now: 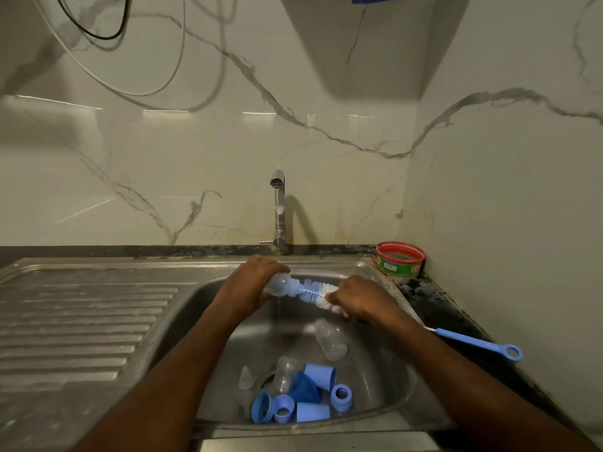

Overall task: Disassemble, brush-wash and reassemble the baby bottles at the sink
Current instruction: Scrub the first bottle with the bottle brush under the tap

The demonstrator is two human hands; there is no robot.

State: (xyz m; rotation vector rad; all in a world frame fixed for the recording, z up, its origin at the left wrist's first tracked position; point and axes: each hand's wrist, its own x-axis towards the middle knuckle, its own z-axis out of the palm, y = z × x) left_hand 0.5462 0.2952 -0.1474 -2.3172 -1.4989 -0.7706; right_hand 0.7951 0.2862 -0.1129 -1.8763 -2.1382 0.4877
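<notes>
Fingers of the left hand are curled round a small clear plastic baby bottle, held on its side under the thin stream from the slim chrome tap. Fingers of the right hand are curled round the long bottle brush with white and blue bristles on a twisted wire, gripping it at the bristles themselves (not at the flat blue plastic handle with a ring end, which sticks out behind the wrist). The brush tip sits in the bottle mouth.

Several things could go wrong, I think. The bottle is smooth and wet, so a hard push of the brush may slip it out of the left fingers and drop it into the stainless steel sink basin. The wire is thin and springy; gripped so near the front it may bend or flick water.

Below the fingers lie a second clear bottle, soft transparent teats, pale blue ring collars and cup-shaped caps, all light and rounded. Running water could roll them toward the drain. Right of the right fingers, on the dark surface, stands a round red and green tub.
</notes>
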